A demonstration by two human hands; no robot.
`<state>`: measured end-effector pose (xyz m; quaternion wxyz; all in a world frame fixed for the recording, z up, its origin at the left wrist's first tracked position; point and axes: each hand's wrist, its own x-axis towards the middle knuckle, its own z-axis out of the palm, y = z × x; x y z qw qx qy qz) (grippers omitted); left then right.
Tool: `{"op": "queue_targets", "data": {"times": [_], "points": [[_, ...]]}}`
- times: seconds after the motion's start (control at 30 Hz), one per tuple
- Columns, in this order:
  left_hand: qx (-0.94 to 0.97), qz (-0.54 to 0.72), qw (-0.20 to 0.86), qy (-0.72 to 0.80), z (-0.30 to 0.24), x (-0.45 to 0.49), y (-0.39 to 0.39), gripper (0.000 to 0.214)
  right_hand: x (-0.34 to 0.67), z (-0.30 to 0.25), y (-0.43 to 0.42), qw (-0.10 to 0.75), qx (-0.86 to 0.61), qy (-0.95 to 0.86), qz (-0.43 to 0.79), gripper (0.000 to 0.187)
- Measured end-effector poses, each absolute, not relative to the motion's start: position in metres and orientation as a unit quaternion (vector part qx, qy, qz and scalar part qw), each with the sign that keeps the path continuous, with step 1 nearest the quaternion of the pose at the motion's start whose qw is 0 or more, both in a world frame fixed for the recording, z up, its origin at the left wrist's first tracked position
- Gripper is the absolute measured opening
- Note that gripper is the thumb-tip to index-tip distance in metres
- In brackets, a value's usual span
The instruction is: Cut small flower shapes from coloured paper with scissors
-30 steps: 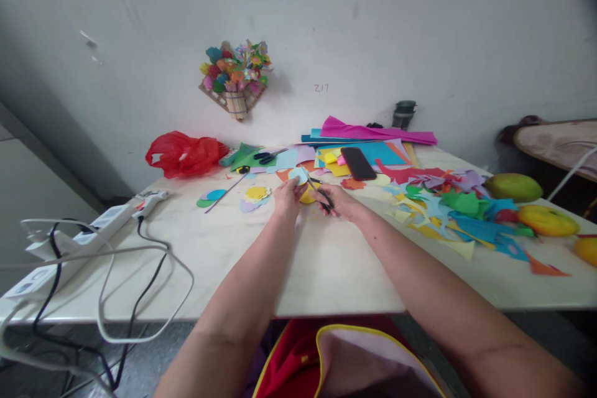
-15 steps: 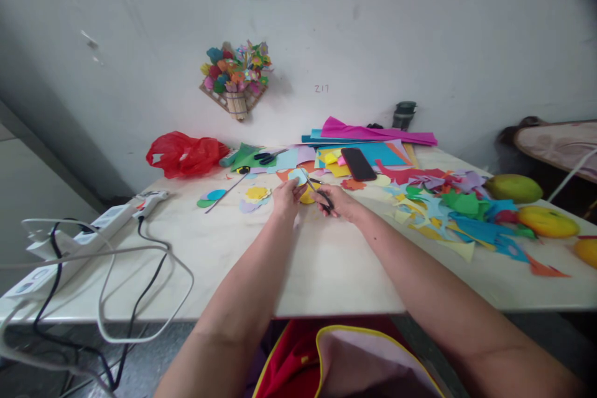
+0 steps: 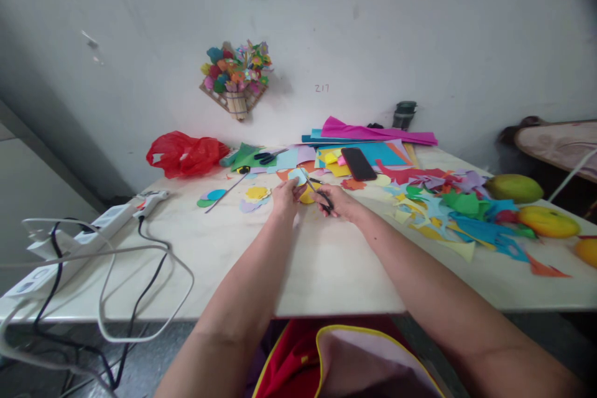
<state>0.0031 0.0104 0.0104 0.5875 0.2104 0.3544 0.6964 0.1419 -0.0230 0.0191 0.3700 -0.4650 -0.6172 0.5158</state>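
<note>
Between the fingers of my left hand (image 3: 286, 195) is a small light-blue piece of paper (image 3: 298, 176), held just above the table. My right hand (image 3: 336, 201) is closed round the dark handles of a pair of scissors (image 3: 323, 197), whose blades reach the right edge of that paper. A yellow paper circle (image 3: 308, 194) lies below the blades, partly hidden by my hands. Left of my left hand lie a yellow paper flower (image 3: 257, 193) and lilac paper shapes (image 3: 252, 206). An orange-red paper flower (image 3: 353, 184) sits beyond my right hand.
A phone (image 3: 359, 164) rests near coloured sheets (image 3: 382, 155). Paper scraps (image 3: 461, 211) and mangoes (image 3: 548, 222) spread on the right. A second pair of scissors (image 3: 267, 157) and a red plastic bag (image 3: 186, 154) are at the back left. A power strip (image 3: 88, 239) with loose cables occupies the left side.
</note>
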Motion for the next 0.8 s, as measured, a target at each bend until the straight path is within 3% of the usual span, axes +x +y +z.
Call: {"op": "queue_targets", "data": {"times": [0.57,0.8], "points": [[0.227,0.696,0.58,0.357,0.011,0.0,0.009,0.01,0.144,0.014,-0.02,0.365,-0.441,-0.638,0.516,0.033],[0.237,0.694,0.573,0.367,0.013,-0.009,0.011,0.012,0.16,0.023,-0.019,0.31,-0.44,-0.656,0.528,0.029]]}}
